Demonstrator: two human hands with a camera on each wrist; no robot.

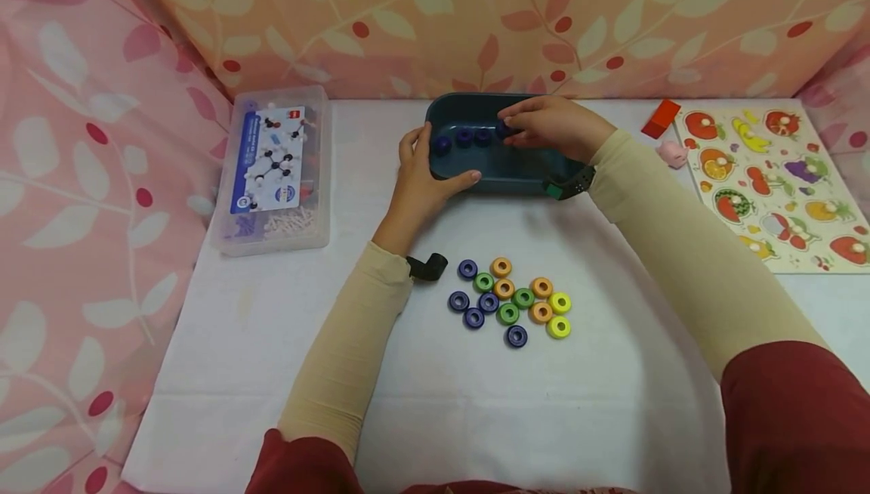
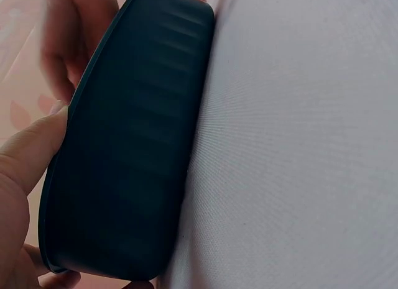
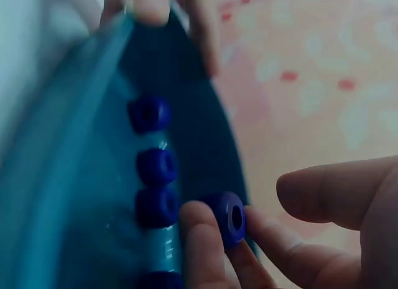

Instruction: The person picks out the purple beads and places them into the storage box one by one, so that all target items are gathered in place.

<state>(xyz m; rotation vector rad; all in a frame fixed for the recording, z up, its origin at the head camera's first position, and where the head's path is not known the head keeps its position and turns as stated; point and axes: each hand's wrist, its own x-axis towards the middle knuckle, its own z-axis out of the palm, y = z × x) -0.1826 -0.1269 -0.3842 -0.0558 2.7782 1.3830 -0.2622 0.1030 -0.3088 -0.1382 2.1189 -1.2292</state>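
Observation:
A dark teal plastic tub [image 1: 503, 165] stands at the back of the table. My left hand [image 1: 423, 190] grips its left end, thumb on the near rim and fingers round the far side. My right hand [image 1: 559, 128] is inside over the tub's right part. Between its fingers it holds a dark blue ring bead [image 3: 228, 219], thumb held apart in the right wrist view. Several like beads [image 3: 157, 166] lie in a row on the tub floor. Loose ring beads in blue, green, orange and yellow [image 1: 522, 297] lie on the white table nearer me.
A clear lidded box [image 1: 275, 169] with a molecule-picture label stands at left. To the right lie a fruit picture puzzle board [image 1: 782, 184], a red block [image 1: 660, 118] and a small pink piece [image 1: 673, 153]. Patterned cloth [image 1: 476, 26] hangs close behind the tub.

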